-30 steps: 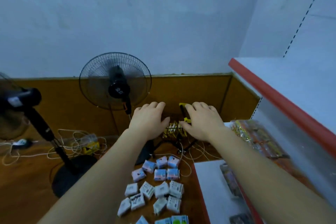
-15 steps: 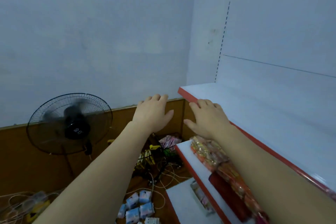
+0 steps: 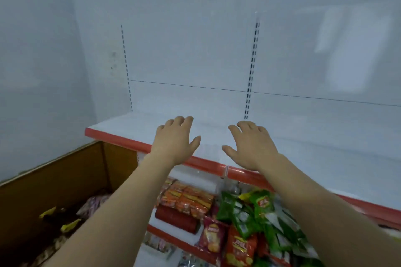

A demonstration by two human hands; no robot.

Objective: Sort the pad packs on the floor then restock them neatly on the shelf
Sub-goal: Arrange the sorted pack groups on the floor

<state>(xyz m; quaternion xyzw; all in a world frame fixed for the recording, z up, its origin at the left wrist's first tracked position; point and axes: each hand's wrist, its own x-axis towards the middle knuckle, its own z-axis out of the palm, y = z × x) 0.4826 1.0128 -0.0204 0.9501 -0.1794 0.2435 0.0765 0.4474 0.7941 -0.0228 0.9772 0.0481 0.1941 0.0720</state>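
Two hands reach out palm down over the white shelf (image 3: 303, 136) with its red front edge: your left hand (image 3: 174, 140) and your right hand (image 3: 249, 145), side by side, each with fingers spread and relaxed, holding nothing. No pad packs show here; you cannot tell where they lie. Below your fingers, the lower shelf (image 3: 173, 237) carries orange snack packs (image 3: 191, 199), several green chip bags (image 3: 249, 212), one dark red roll (image 3: 176, 219) and two red chip bags (image 3: 225, 243).
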